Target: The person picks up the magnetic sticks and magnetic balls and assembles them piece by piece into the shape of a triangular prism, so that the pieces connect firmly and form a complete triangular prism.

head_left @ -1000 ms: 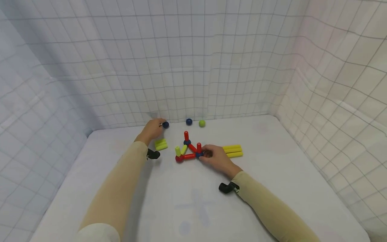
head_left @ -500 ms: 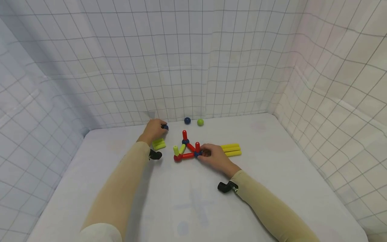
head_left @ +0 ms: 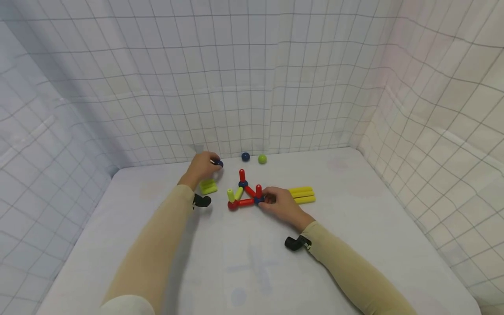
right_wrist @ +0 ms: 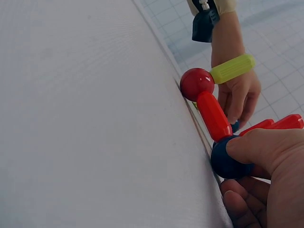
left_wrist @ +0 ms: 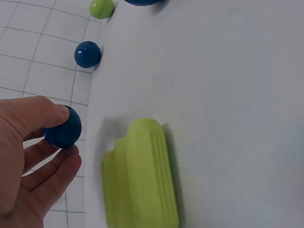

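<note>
My left hand (head_left: 201, 166) pinches a loose dark blue ball (left_wrist: 66, 130) between thumb and fingers, beyond a bundle of short yellow-green rods (head_left: 208, 187). At mid-table stands a triangular frame of balls and rods. A red ball (right_wrist: 196, 84) forms its left corner, and another blue ball (head_left: 243, 183) the far one. My right hand (head_left: 285, 205) grips the blue ball (right_wrist: 228, 159) at the right corner, its thumb on the side. Red rods (head_left: 246, 202) and one yellow-green rod (head_left: 238, 193) join the corners. From each corner a rod points up, red on the blue balls and yellow-green on the red.
Along the back edge of the white table (head_left: 252, 253) lie a blue ball (head_left: 246, 156) and a green ball (head_left: 262, 159). Several long yellow rods (head_left: 305, 200) lie beyond my right hand. White gridded cloth (head_left: 232, 87) hangs behind and at both sides.
My left hand, at the loose blue ball by the back edge a second ago, has moved slightly right with that ball pinched. The right hand and the frame stay in place.
</note>
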Available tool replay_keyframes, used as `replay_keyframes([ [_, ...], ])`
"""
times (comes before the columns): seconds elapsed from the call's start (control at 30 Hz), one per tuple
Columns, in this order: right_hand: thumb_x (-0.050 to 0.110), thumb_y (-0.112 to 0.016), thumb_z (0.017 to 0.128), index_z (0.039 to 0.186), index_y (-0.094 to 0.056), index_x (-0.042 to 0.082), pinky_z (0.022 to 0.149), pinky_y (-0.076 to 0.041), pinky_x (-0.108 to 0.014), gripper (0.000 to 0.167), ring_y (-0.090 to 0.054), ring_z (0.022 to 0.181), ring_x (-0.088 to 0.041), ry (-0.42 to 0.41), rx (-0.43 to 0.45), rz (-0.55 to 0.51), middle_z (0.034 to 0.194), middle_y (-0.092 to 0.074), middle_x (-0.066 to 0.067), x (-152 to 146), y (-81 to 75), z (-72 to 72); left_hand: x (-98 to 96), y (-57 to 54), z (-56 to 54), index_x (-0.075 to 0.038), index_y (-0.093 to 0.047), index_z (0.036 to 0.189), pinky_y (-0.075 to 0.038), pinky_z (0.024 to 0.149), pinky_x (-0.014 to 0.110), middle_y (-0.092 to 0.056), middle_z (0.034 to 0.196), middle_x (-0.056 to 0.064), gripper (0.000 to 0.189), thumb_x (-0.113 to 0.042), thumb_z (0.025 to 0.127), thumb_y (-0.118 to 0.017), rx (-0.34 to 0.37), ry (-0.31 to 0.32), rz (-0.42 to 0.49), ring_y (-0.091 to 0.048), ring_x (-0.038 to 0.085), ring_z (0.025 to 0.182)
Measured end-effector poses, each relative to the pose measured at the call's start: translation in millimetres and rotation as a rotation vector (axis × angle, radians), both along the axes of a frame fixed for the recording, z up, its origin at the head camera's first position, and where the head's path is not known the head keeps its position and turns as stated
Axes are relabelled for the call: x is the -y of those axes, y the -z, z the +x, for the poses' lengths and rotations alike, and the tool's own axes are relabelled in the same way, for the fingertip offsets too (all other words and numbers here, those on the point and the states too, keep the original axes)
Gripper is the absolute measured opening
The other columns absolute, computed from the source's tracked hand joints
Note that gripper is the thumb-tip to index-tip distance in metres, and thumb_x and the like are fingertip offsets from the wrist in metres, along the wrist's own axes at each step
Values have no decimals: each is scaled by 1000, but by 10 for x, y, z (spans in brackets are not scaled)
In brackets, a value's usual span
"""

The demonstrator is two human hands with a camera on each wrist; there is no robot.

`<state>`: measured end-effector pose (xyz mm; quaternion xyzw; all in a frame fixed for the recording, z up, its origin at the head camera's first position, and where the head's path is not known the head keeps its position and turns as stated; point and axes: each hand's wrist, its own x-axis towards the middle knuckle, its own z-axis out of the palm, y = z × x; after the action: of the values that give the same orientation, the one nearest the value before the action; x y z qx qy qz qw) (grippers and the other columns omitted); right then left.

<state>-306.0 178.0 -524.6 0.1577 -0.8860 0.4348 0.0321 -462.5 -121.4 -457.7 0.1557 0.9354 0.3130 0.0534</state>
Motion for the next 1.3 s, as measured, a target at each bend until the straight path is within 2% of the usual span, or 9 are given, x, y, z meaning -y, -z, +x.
replay_keyframes([
  [0.17,15,-85,95,119,-77,12,79,-55,-34,25,-64,85,-16,1,-2,-3,93,-70,5,-7,7,1,-85,-118,44,-1,-70,135,-53,106,53,-71,127,19,39,-20,102,-76,-27,82,75,-66,37,119],
  [0.3,16,-85,95,120,-77,11,80,-56,-35,26,-64,86,-16,2,0,0,93,-70,5,2,2,9,-168,-205,103,-2,-70,139,-55,104,51,-72,126,17,41,-20,103,-75,-39,138,108,-66,34,116],
  [0.57,17,-85,95,120,-77,12,78,-56,-36,27,-64,85,-18,6,14,5,93,-70,4,25,5,20,-273,-338,300,-6,-73,138,-57,103,47,-74,126,12,39,-18,102,-78,-60,206,202,-70,30,113],
  [0.73,15,-85,95,119,-77,12,78,-56,-35,25,-64,85,-17,2,2,4,92,-70,4,23,-24,15,-313,-375,359,-8,-75,138,-58,101,46,-72,128,11,38,-16,101,-78,-65,238,225,-69,29,113],
  [0.9,16,-85,96,119,-77,12,78,-55,-34,25,-63,84,-16,-4,-4,0,92,-70,4,8,-31,18,-330,-376,412,-6,-73,138,-57,103,47,-73,129,11,40,-15,99,-80,-68,247,255,-69,29,114],
  [1.07,16,-84,96,120,-77,11,79,-55,-34,26,-63,85,-16,-9,4,-3,93,-70,3,4,-24,20,-334,-310,427,-5,-74,134,-57,104,47,-75,123,10,38,-16,98,-83,-69,229,291,-70,29,113],
  [1.3,15,-84,96,121,-77,10,80,-56,-34,27,-64,85,-17,-10,7,-7,94,-70,3,13,-38,14,-335,-233,416,-6,-77,132,-57,104,47,-77,122,9,37,-15,98,-84,-21,207,380,-73,27,112],
])
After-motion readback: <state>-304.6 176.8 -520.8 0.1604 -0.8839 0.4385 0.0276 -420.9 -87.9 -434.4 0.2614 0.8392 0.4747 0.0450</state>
